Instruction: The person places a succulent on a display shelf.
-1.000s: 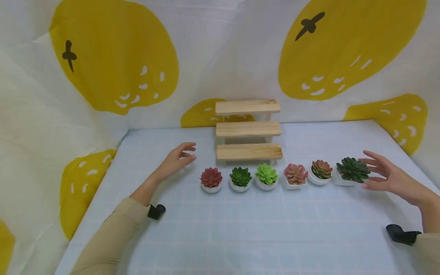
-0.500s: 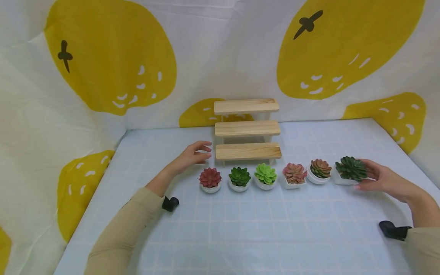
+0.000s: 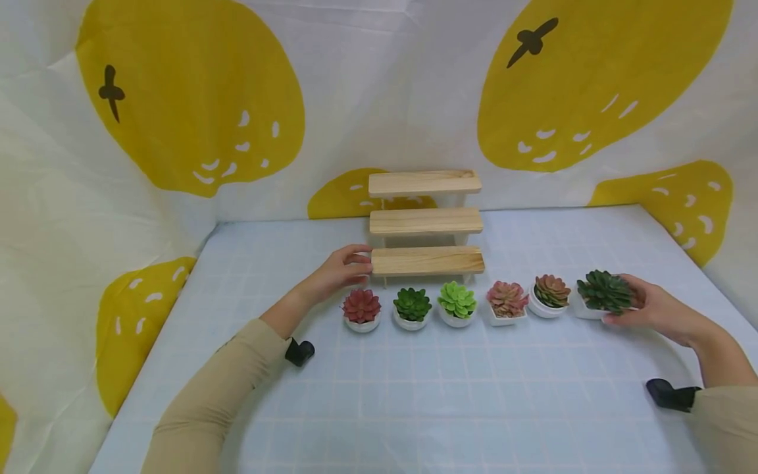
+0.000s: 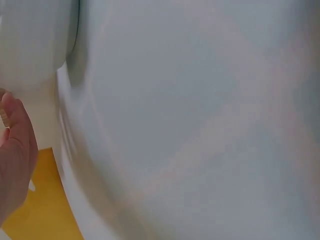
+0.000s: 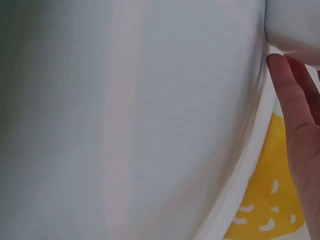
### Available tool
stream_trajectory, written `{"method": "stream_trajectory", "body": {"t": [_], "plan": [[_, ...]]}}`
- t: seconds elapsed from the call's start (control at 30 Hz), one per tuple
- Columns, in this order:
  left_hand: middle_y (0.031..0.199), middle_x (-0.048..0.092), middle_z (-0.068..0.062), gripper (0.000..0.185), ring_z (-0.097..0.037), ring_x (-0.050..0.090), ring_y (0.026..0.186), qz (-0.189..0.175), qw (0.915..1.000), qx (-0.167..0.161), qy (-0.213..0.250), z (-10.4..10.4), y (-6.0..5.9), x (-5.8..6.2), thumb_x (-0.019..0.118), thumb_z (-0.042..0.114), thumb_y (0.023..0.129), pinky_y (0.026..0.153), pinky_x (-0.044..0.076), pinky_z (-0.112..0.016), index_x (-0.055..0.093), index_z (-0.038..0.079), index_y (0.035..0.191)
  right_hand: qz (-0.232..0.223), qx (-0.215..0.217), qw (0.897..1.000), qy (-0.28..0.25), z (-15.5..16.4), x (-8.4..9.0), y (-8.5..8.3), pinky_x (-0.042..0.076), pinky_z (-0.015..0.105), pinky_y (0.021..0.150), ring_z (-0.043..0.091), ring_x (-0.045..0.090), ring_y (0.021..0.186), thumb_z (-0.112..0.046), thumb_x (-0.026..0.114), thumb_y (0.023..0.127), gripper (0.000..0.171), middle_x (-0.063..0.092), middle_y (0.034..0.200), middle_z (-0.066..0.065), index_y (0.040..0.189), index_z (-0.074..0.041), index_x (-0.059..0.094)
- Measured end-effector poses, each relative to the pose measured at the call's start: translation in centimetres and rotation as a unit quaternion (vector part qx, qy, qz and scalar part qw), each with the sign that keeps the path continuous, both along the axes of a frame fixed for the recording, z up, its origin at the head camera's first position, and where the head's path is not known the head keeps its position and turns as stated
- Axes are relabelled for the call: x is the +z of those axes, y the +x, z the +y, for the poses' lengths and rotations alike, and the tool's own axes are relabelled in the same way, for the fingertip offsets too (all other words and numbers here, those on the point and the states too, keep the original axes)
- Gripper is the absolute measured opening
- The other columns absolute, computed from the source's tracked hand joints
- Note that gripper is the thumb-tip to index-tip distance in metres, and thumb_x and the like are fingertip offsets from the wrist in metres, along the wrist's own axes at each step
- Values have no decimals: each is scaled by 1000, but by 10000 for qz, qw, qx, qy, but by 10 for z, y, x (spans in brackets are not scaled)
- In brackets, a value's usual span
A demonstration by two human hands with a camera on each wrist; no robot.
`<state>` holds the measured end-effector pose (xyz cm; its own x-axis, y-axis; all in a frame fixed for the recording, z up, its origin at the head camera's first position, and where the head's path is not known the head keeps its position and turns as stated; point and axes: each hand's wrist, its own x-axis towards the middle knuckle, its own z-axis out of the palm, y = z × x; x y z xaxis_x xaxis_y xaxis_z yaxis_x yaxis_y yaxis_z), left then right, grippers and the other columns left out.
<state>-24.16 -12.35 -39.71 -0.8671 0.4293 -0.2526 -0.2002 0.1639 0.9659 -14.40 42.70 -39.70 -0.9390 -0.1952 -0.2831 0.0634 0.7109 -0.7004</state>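
A three-tier wooden display stand (image 3: 428,261) rises at the back of the table. My left hand (image 3: 336,273) pinches the left end of its lowest shelf; in the left wrist view a bit of wood shows at the fingertips (image 4: 10,102). At the right end of a row of potted succulents, my right hand (image 3: 657,309) grips a dark green succulent (image 3: 605,291) in a white pot. The right wrist view has the thumb and fingers (image 5: 287,85) against that pot (image 5: 295,27). The pot sits on the table; the far fingers are partly hidden behind the plant.
Left of the held plant stand a brown-red succulent (image 3: 552,293), a pink one (image 3: 507,301), a light green one (image 3: 457,303), a green one (image 3: 412,307) and a dark red one (image 3: 362,309) close below the left hand. A fabric backdrop (image 3: 391,99) hangs behind.
My left hand has moved right to the end of the lowest shelf. My right hand has come left and closed around the dark green succulent's pot. The plants have stayed put.
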Motion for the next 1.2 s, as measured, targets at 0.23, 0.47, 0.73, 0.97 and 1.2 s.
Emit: {"method": "stream_trajectory", "body": {"t": [0.23, 0.47, 0.73, 0.97, 1.2], "plan": [[119, 50, -17, 48, -18, 57, 91, -377, 9981, 418, 269, 8, -1, 1, 56, 1, 92, 91, 49, -33, 39, 2, 137, -12, -98, 9999, -116, 3, -3, 2, 43, 8, 71, -20, 39, 89, -13, 73, 80, 82, 44, 126, 13, 137, 12, 19], [121, 49, -18, 50, -18, 58, 91, -610, 9963, 528, 288, 11, 0, 1, 55, -1, 91, 89, 49, -32, 39, 3, 138, -112, -193, 9996, -154, 2, -1, 6, 45, 44, 95, -1, 45, 108, -14, 70, 82, 85, 40, 135, 22, 141, 10, 14], [119, 50, -17, 49, -16, 58, 88, -704, 9951, 620, 317, 11, 1, 3, 56, -2, 91, 87, 50, -31, 40, 4, 137, 392, -462, 9981, -99, 6, 10, 6, 49, 36, 89, 10, 39, 119, -15, 66, 87, 73, 44, 126, -16, 145, -7, 22], [113, 52, -14, 49, -21, 57, 91, -713, 9947, 646, 356, 12, 2, 6, 56, -2, 91, 87, 51, -30, 41, 4, 137, 788, -444, 9940, -616, 0, 27, 4, 48, 13, 68, -17, 43, 90, -3, 67, 84, 60, 45, 102, -38, 123, -38, 38], [118, 50, -17, 51, -21, 57, 93, -700, 9949, 602, 395, 11, 2, 6, 55, -2, 91, 88, 50, -31, 38, 2, 138, 888, -323, 9946, -428, -11, 44, 0, 50, 18, 70, -17, 44, 92, -3, 66, 84, 60, 46, 103, -37, 131, -27, 38]]}}
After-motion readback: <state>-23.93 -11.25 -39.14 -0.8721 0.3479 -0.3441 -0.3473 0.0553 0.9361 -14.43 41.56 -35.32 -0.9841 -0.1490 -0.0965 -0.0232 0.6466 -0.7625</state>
